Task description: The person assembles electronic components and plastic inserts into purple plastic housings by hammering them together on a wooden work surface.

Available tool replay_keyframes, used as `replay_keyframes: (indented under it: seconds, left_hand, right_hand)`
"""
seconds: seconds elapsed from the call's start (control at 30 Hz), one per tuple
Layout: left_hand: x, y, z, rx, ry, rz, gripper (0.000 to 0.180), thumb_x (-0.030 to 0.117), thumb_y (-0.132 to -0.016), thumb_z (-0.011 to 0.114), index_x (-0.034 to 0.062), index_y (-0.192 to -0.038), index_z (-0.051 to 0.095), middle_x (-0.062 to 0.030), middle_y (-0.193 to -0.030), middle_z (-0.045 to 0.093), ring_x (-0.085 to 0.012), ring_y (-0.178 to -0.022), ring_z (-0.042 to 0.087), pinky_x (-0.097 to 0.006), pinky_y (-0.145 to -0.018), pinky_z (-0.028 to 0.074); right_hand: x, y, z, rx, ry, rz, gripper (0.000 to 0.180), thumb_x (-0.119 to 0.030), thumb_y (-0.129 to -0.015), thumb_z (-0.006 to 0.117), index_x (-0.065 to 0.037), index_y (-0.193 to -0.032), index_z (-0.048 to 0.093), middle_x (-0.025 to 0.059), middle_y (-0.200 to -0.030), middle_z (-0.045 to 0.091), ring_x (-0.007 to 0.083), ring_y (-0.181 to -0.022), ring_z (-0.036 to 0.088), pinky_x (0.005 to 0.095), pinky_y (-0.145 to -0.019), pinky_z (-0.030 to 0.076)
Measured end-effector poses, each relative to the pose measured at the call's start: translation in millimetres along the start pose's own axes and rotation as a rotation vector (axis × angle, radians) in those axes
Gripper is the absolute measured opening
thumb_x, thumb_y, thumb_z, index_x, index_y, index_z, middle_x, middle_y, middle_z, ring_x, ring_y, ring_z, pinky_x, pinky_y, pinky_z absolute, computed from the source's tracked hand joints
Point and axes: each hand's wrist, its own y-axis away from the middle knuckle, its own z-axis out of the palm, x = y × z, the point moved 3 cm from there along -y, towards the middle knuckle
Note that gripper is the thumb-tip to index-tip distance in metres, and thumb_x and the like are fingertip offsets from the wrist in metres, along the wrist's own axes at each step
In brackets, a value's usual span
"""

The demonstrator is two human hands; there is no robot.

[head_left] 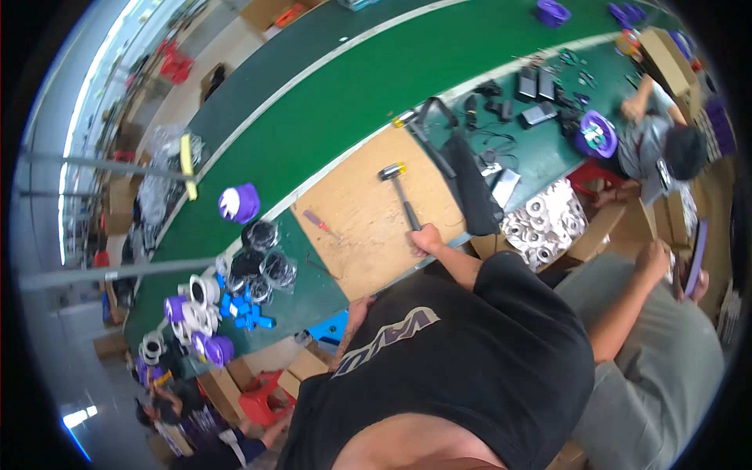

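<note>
My right hand [427, 239] is closed around the handle of a mallet [405, 199] with a yellow-tipped head. The mallet's head lies over the wooden board [368, 200] on the green bench. My left hand [359, 309] is at the board's near left corner, by the bench edge; its fingers are too small and partly hidden to read. On the board's left part lies a screwdriver [317, 222] with a reddish handle. A second mallet [427, 145] rests across the far right corner of the board, beside a black cloth or bag [468, 182].
Left of the board sit bundled black cables [261, 258], blue parts [247, 307] and white-and-purple rings [205, 291]. To the right, a box of white round parts [540, 223] stands near a seated person [654, 149]. Another person's hands [654, 262] are close on my right. A purple basket [239, 204] stands beyond.
</note>
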Motion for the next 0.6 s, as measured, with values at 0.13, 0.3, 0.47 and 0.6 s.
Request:
replay_keyframes:
  seconds: [0.13,0.3,0.47,0.6]
  left_hand:
    - [24,14,6,0.051,-0.009,0.046,0.040,0.031,-0.093,0.051,-0.0040,-0.093,0.069,-0.0113,-0.090,0.069,-0.0176,-0.082,0.063,-0.031,-0.079,0.048]
    - [18,31,-14,0.210,0.404,0.013,0.036,0.031,-0.092,0.055,-0.0008,-0.101,0.066,-0.0086,-0.089,0.069,-0.0165,-0.083,0.062,-0.032,-0.079,0.049]
    - [65,56,-60,0.214,0.599,-0.128,0.041,0.033,-0.094,0.050,-0.0009,-0.117,0.056,-0.0136,-0.113,0.062,-0.0234,-0.106,0.059,-0.040,-0.089,0.047]
    - [97,23,-120,0.200,0.864,0.001,0.041,0.032,-0.095,0.049,0.0003,-0.122,0.050,-0.0159,-0.120,0.057,-0.0273,-0.109,0.057,-0.041,-0.092,0.047]
  right_hand:
    - [24,-32,-2,0.029,-0.072,-0.056,0.024,-0.014,-0.076,0.055,-0.002,-0.057,0.048,0.0102,-0.048,0.049,0.0201,-0.037,0.051,0.0356,-0.032,0.039]
    - [9,-12,9,-0.079,-0.131,-0.020,0.032,-0.022,-0.079,0.060,0.000,-0.058,0.049,0.0097,-0.047,0.048,0.0167,-0.033,0.046,0.0297,-0.030,0.034]
    - [1,-10,15,-0.024,-0.085,0.046,0.032,-0.023,-0.080,0.060,0.001,-0.062,0.049,0.0111,-0.048,0.048,0.0186,-0.034,0.046,0.0301,-0.032,0.033]
    - [2,-16,18,0.057,0.051,0.029,0.036,-0.030,-0.079,0.061,0.003,-0.066,0.058,0.0101,-0.049,0.054,0.0171,-0.033,0.047,0.0292,-0.032,0.036]
